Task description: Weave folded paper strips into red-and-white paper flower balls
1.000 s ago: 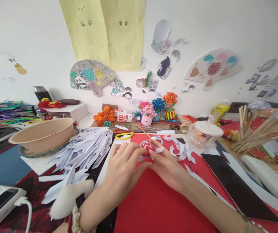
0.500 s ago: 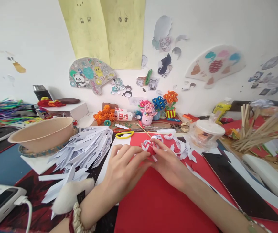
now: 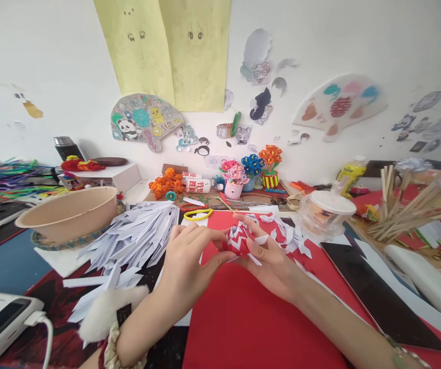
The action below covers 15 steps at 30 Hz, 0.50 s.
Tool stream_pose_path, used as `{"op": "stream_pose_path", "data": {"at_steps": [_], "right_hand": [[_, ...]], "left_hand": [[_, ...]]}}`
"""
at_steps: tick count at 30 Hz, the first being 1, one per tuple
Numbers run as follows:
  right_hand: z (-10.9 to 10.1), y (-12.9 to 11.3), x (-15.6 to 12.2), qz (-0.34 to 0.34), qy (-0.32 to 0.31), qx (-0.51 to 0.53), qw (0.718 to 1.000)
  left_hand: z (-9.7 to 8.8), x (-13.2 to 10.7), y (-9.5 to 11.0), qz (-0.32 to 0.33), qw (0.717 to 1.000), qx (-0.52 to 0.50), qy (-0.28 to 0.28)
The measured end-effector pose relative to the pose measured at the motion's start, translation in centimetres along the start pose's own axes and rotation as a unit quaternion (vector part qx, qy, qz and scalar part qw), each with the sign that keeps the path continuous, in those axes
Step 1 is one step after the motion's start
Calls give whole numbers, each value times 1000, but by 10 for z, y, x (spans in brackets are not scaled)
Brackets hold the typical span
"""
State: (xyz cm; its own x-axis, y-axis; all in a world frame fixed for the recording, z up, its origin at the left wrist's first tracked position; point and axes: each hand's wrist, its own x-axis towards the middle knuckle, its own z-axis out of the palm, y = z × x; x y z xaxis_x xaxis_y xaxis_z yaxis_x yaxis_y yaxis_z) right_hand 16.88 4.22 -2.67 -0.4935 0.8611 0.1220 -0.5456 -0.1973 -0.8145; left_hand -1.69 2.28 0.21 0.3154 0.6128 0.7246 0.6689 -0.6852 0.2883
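Observation:
Both hands meet over a red sheet of paper [image 3: 251, 318]. Between them is a small ball of woven red and white paper strips [image 3: 239, 239]. My left hand [image 3: 185, 261] pinches its left side with thumb and fingers curled. My right hand [image 3: 272, 261] cups it from the right, fingers wrapped round the top, and loose white strip ends stick out near the palm. More curled white strips [image 3: 287, 236] lie on the red sheet just beyond the ball.
A heap of folded white paper pieces [image 3: 132, 236] lies at left, beside a tan bowl [image 3: 68, 211]. Yellow-handled scissors [image 3: 197, 212], glue bottles and paper flowers stand behind. A clear lidded cup [image 3: 326, 211], wooden sticks [image 3: 401, 210] and a black sheet [image 3: 374, 292] are at right.
The hands have lifted the woven ball slightly off the red sheet and turned it; my right hand's fingers now wrap over its top.

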Motion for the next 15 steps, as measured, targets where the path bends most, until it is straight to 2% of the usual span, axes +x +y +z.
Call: {"op": "stream_pose_path", "data": {"at_steps": [9,12,15], "right_hand": [[4,-3,-3,-5,-49,-27,998],[4,-1,-4,14,-55,4,998],[4,3,-3,47,-52,59,996]], "left_hand": [[-2,-4,2,49,997,20,50],[-4,-4,6,58,996,19,57],[-9,-2,10,59,997,-29,48]]}}
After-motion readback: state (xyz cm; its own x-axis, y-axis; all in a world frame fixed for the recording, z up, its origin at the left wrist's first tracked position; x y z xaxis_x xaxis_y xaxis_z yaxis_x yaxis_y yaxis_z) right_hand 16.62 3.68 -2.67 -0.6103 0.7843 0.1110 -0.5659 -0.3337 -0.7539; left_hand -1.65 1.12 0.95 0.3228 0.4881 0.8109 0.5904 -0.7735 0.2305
